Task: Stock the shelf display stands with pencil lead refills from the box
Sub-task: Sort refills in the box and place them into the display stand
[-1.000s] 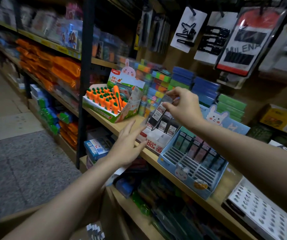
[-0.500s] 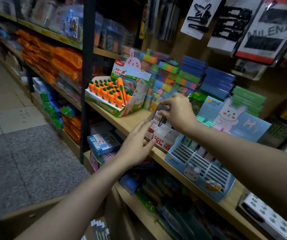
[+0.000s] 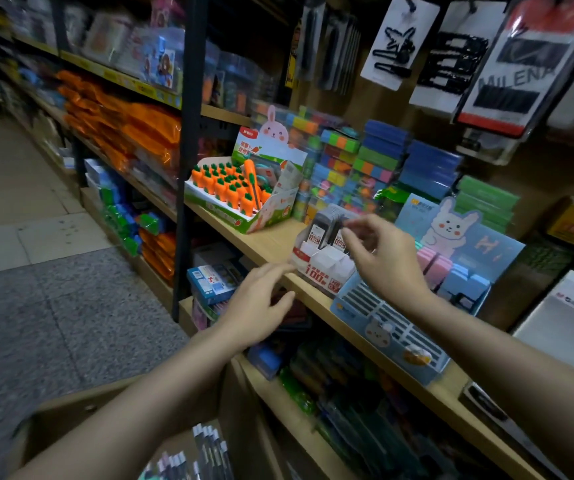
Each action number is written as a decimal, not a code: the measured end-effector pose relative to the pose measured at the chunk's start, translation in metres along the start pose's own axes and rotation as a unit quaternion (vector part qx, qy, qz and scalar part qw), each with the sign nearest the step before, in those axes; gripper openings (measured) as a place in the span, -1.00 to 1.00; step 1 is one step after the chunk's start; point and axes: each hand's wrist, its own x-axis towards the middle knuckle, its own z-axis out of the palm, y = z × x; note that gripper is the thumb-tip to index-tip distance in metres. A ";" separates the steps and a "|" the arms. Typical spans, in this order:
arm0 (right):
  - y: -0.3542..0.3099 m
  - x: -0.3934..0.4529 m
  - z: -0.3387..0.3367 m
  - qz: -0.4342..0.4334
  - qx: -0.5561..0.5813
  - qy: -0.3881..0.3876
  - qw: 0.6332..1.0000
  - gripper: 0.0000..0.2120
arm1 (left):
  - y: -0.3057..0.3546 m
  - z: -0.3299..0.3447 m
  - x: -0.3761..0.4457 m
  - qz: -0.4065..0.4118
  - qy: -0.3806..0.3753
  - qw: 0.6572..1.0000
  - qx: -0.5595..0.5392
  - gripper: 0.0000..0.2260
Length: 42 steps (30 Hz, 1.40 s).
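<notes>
A pencil lead refill pack (image 3: 321, 229), dark with a white and red label, is seen seated upright in the back row of the white and red cardboard display stand (image 3: 316, 266) on the pale wooden shelf (image 3: 271, 242), having been lowered in from the right hand (image 3: 382, 261) over the past second. That hand is now lifted just clear of the packs, its fingers (image 3: 353, 225) loosely bent and slightly apart, nothing gripped. The left hand (image 3: 261, 303), whose flat fingers were pressed to the stand's front a moment ago, is drawn back from the shelf edge with fingers spread and empty. One more slot is judged filled, with a fresh pack to be fetched from the brown cardboard box (image 3: 81, 410) below, where more refills (image 3: 206, 452) are visible. Room is tight: the stand is flanked by the carrot eraser display carton (image 3: 244, 199) on the left and touched by the blue rabbit-printed display tray (image 3: 399, 327) on the right, while open shelf lies in front.
</notes>
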 end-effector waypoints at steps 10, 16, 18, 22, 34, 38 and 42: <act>-0.026 -0.162 0.118 -0.031 0.055 -0.445 0.893 -0.76 | -0.067 0.013 -0.183 -0.415 0.147 0.886 -0.145 -0.87; -0.009 -0.245 0.201 0.111 0.049 -0.531 0.839 -0.81 | -0.106 0.055 -0.280 -0.595 0.205 0.766 -0.132 -0.86; -0.002 -0.263 0.220 0.135 0.049 -0.531 0.835 -0.82 | -0.115 0.067 -0.294 -0.623 0.194 0.749 -0.119 -0.83; 0.014 -0.287 0.254 0.178 0.054 -0.534 0.825 -0.74 | -0.138 0.083 -0.301 -0.627 0.146 0.762 -0.072 -0.69; 0.029 -0.310 0.347 0.229 0.035 -0.468 0.853 -0.73 | -0.207 0.119 -0.275 -0.611 0.126 0.779 0.056 -0.61; 0.029 -0.313 0.357 0.227 0.015 -0.447 0.865 -0.81 | -0.214 0.120 -0.275 -0.626 0.140 0.766 0.052 -0.67; 0.029 -0.311 0.357 0.235 0.018 -0.439 0.867 -0.92 | -0.216 0.120 -0.276 -0.639 0.128 0.756 0.059 -0.66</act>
